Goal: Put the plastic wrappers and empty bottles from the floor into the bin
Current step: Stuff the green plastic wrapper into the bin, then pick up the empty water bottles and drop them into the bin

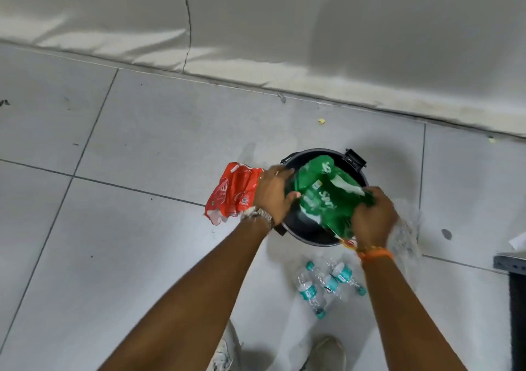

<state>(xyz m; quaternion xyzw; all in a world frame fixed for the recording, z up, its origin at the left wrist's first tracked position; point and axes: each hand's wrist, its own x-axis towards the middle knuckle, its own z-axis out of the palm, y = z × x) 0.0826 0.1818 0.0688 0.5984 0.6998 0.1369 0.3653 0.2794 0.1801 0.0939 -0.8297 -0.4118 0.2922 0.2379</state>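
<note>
1. Two hands are working over the black bin (301,234).
2. Left hand (274,195) fingers are clamping the red wrapper (232,193).
3. Right hand (373,218) fingers are gripping the green wrapper (321,191) above the bin.
4. Empty bottles (327,281) are lying on the floor (128,228) below the right fingers.

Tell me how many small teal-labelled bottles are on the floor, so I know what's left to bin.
3, clustered on the floor between the bin and the shoes: left bottle, middle bottle, right bottle. The right forearm may hide more.

Grey tiled floor (142,143) bears a black bin (299,228) and bottles (327,282).
</note>
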